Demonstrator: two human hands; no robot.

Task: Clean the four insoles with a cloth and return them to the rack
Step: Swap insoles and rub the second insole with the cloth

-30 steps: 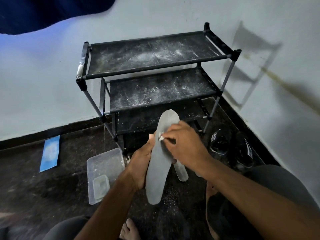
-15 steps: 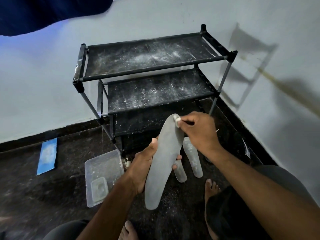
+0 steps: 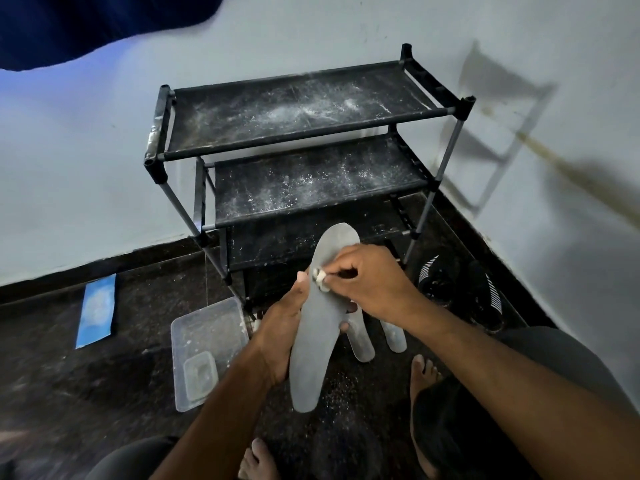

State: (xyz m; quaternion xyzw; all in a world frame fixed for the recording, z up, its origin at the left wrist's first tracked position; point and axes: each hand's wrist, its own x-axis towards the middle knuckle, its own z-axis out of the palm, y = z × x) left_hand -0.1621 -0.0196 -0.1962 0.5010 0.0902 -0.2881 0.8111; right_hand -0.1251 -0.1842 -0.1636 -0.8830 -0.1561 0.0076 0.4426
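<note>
Gripping grey insole (image 3: 317, 327) mid-length (toe up), left hand (image 3: 282, 327); right hand (image 3: 372, 284) pinching cloth (image 3: 320, 277) against it

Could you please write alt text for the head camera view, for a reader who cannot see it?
A person's left hand holds a grey insole upright while the right hand rubs it with a small white cloth. Behind stands a dusty black rack, with two more insoles on the dark floor.

We see a dim room — the rack (image 3: 304, 109) above the grip throws a sharp shadow onto the right wall (image 3: 519, 64); edges bend and blur.
</note>
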